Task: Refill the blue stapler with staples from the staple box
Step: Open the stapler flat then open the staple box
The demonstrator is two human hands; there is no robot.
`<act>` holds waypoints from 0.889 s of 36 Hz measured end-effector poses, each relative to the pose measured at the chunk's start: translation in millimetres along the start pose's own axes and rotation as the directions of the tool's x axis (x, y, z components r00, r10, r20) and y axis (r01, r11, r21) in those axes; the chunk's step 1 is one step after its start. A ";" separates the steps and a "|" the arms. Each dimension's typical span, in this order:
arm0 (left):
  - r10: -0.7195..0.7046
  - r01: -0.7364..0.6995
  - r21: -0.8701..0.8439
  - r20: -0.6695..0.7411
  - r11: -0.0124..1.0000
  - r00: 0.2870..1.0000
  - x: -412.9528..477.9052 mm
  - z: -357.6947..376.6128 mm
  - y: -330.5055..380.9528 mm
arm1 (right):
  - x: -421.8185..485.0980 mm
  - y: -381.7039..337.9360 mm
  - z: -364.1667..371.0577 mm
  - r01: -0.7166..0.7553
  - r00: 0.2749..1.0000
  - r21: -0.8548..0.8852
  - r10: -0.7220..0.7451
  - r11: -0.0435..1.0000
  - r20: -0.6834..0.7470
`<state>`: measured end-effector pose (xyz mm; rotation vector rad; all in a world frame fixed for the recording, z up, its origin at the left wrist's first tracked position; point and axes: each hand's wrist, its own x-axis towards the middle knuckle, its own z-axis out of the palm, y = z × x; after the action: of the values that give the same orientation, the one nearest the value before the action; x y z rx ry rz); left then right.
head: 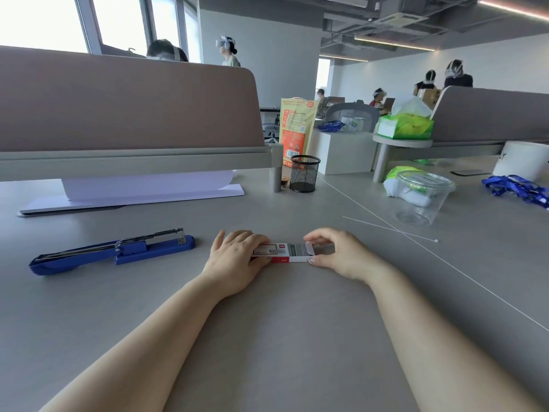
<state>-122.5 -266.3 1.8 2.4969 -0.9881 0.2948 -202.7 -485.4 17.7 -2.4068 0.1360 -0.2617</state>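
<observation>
The blue stapler (113, 252) lies on the grey desk at the left, its top swung open so the metal staple channel shows. To its right, at the centre of the desk, rests a small red and white staple box (285, 252). My left hand (237, 260) presses down on the box's left end. My right hand (335, 252) pinches the box's right end, where the flap stands open and grey staples show inside. Both hands touch the box; the stapler lies apart, untouched.
A black mesh pen cup (305, 173) stands behind the box. A clear plastic tub (421, 197) and blue lanyards (517, 190) sit to the right. A thin white stick (389, 228) lies near my right hand. A desk divider (127, 108) rises at the back left, papers beneath it.
</observation>
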 end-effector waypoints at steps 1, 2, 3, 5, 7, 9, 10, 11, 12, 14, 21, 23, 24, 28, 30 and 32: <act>0.002 -0.002 -0.001 0.002 1.000 1.000 -0.1 -0.2 0.1 | -0.6 -1.4 0.5 0.001 1.000 0.009 -0.001 1.000 -0.001; 0.005 -0.005 -0.002 0.003 1.000 1.000 0.0 -0.5 0.6 | -1.2 -3.4 1.0 0.008 1.000 0.018 -0.008 1.000 -0.008; 0.007 -0.007 -0.003 0.003 1.000 1.000 0.0 -0.8 0.6 | -1.5 -5.2 1.9 0.018 1.000 0.022 -0.017 1.000 -0.020; 0.009 -0.009 -0.006 0.002 1.000 1.000 0.0 -0.8 0.2 | -1.1 -8.6 4.7 0.049 0.998 0.013 -0.048 0.999 -0.047; 0.014 -0.014 -0.003 0.007 1.000 1.000 0.4 -0.5 -0.9 | -0.2 -10.2 7.7 0.076 0.995 -0.020 -0.077 0.997 -0.063; 0.025 -0.025 -0.005 0.006 1.000 1.000 1.6 0.5 -2.2 | 1.4 -9.1 8.4 0.098 0.991 -0.076 -0.105 0.992 -0.089; 0.033 -0.033 -0.008 0.000 0.999 0.999 2.2 0.8 -3.0 | 2.3 -8.0 7.6 0.104 0.988 -0.102 -0.114 0.989 -0.105; 0.040 -0.040 -0.012 -0.009 0.999 0.999 2.7 1.4 -3.9 | 3.2 -6.5 6.4 0.101 0.986 -0.117 -0.115 0.988 -0.120; 0.047 -0.048 -0.016 -0.020 0.999 0.999 3.1 1.7 -4.4 | 3.7 -5.7 5.1 0.097 0.985 -0.120 -0.112 0.988 -0.128; 0.055 -0.057 -0.032 -0.052 0.998 0.997 2.9 1.8 -5.1 | 3.3 -5.0 3.9 0.089 0.987 -0.107 -0.102 0.990 -0.122; 0.060 -0.064 -0.037 -0.090 0.997 0.994 2.7 1.1 -4.7 | 0.6 -8.7 7.1 0.067 0.993 -0.032 -0.069 0.997 -0.091; 0.061 -0.065 -0.041 -0.096 0.997 0.993 2.2 0.6 -4.5 | 1.3 -8.2 6.1 0.054 0.992 -0.009 -0.055 0.998 -0.109; 0.061 -0.066 -0.043 -0.098 0.997 0.993 1.9 0.3 -4.1 | 1.6 -8.0 5.6 0.047 0.992 0.000 -0.046 0.999 -0.117; 0.059 -0.063 -0.041 -0.097 0.997 0.994 1.8 0.0 -4.0 | 2.5 -6.8 5.6 0.027 0.992 -0.004 -0.027 1.000 -0.119; 0.059 -0.063 -0.042 -0.094 0.997 0.994 1.8 0.0 -4.2 | 2.0 -7.1 6.0 0.022 0.994 -0.019 -0.024 1.000 -0.111; 0.056 -0.060 -0.044 -0.090 0.997 0.994 1.7 -0.3 -4.1 | 1.2 -8.3 6.0 0.022 0.994 -0.036 -0.025 0.999 -0.109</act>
<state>-118.5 -264.5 1.4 2.3943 -1.0207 0.3931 -199.9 -475.6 19.0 -2.4304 0.1635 -0.4056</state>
